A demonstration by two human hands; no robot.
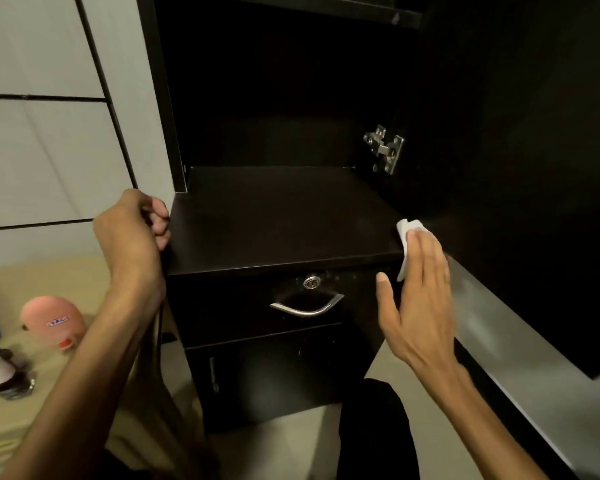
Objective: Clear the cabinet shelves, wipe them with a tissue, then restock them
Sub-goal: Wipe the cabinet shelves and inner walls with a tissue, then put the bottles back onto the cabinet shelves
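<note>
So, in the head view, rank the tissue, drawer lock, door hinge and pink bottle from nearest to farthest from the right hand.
From the right hand:
1. Tissue, under its fingers at the shelf's right front corner.
2. Drawer lock, just left, on the drawer front.
3. Door hinge, above, on the open door.
4. Pink bottle, far left, lying down.

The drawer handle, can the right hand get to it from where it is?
Probably yes. The right hand sits just right of the handle, with nothing between them. But its straight fingers are pressing a tissue against the shelf edge, so it would carry or drop that first.
</note>
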